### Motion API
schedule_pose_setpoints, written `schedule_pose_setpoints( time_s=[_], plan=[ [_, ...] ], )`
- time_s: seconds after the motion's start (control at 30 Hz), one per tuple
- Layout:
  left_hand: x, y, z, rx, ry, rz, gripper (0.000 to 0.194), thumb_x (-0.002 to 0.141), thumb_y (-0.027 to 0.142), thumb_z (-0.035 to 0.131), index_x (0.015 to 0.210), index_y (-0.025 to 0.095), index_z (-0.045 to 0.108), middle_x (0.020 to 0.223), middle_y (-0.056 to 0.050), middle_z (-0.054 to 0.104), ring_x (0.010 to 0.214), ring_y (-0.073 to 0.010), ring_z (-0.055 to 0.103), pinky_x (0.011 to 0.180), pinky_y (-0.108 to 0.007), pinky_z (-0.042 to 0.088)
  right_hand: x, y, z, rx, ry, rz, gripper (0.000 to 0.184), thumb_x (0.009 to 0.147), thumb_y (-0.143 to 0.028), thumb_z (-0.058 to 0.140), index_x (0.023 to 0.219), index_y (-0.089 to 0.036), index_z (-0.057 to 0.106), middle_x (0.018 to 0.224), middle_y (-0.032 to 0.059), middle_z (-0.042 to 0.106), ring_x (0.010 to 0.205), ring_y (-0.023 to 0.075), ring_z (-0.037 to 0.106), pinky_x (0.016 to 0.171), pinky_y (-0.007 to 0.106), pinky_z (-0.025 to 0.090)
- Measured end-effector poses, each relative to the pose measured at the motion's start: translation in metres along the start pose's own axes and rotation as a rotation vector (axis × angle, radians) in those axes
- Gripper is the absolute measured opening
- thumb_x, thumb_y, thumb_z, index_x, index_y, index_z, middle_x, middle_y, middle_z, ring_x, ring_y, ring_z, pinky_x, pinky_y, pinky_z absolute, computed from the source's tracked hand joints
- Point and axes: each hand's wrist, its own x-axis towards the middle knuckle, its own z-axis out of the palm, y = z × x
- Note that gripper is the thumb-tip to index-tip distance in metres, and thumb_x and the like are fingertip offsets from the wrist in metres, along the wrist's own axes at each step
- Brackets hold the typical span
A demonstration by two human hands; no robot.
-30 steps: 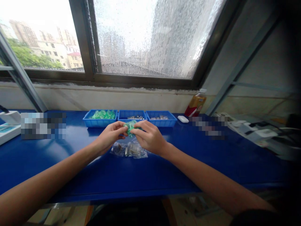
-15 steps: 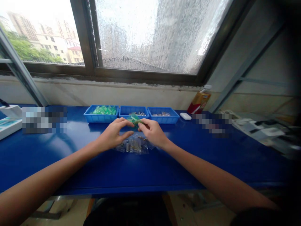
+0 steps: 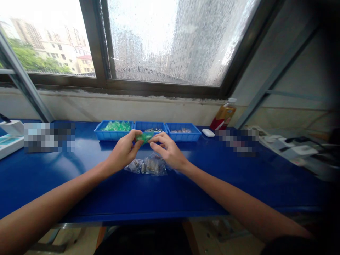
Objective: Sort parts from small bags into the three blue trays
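Observation:
A small green plastic bag point(image 3: 145, 137) is held up between both hands, above the blue table. My left hand point(image 3: 126, 148) pinches its left side between thumb and fingers. At the right end of the bag, my right hand point(image 3: 170, 150) has thumb and fingertips closed on its edge; whatever lies inside is too blurred to make out. Below the hands, several clear plastic bags point(image 3: 155, 166) with small metal-looking parts lie on the table, partly behind my right hand.
Behind the hands stand three blue bins in a row: a left bin point(image 3: 114, 135) with green bags, a middle bin point(image 3: 138, 133) and a right bin point(image 3: 186, 136) with small parts. Farther right are a white case point(image 3: 208, 132) and a bottle point(image 3: 223, 115). Power strips point(image 3: 10, 143) flank the table.
My left hand was open beside the green bag and has closed on its left side. The bag has moved slightly left, and my right hand's hold has shifted to its right edge.

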Motion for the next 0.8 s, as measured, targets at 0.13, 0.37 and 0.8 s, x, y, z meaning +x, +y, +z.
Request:
schedule_pose_setpoints(
  time_s=[0.13, 0.37, 0.8],
  plan=[
    [-0.004, 0.004, 0.0, 0.184, -0.07, 0.287, 0.015, 0.085, 0.017, 0.045, 0.097, 0.02, 0.054, 0.095, -0.007, 0.056, 0.089, -0.0178, 0.051, 0.079, -0.033, 0.043, 0.003, 0.001, 0.002, 0.204, -0.006, 0.262, 0.036, 0.086, -0.042, 0.041, 0.071, -0.015, 0.06, 0.072, 0.0036, 0.058, 0.07, 0.0133, 0.055, 0.061, 0.027, 0.044],
    [-0.001, 0.01, -0.001, 0.015, -0.207, 0.162, 0.014, 0.081, 0.029, 0.056, 0.086, 0.017, 0.064, 0.092, -0.008, 0.061, 0.089, -0.019, 0.055, 0.083, -0.035, 0.044, 0.002, 0.004, -0.002, -0.128, 0.237, 0.112, 0.021, 0.08, -0.027, 0.049, 0.072, -0.015, 0.064, 0.064, 0.0023, 0.059, 0.058, 0.012, 0.05, 0.054, 0.026, 0.04],
    [0.011, 0.006, -0.008, -0.659, -0.123, -0.483, 0.027, 0.071, 0.038, 0.065, 0.084, 0.015, 0.062, 0.079, -0.005, 0.065, 0.067, -0.0131, 0.058, 0.06, -0.024, 0.044, -0.005, 0.005, -0.002, -0.569, 0.04, -0.398, 0.032, 0.084, -0.016, 0.045, 0.111, -0.02, 0.062, 0.105, 0.0099, 0.056, 0.097, 0.02, 0.052, 0.08, 0.037, 0.047]
  ],
)
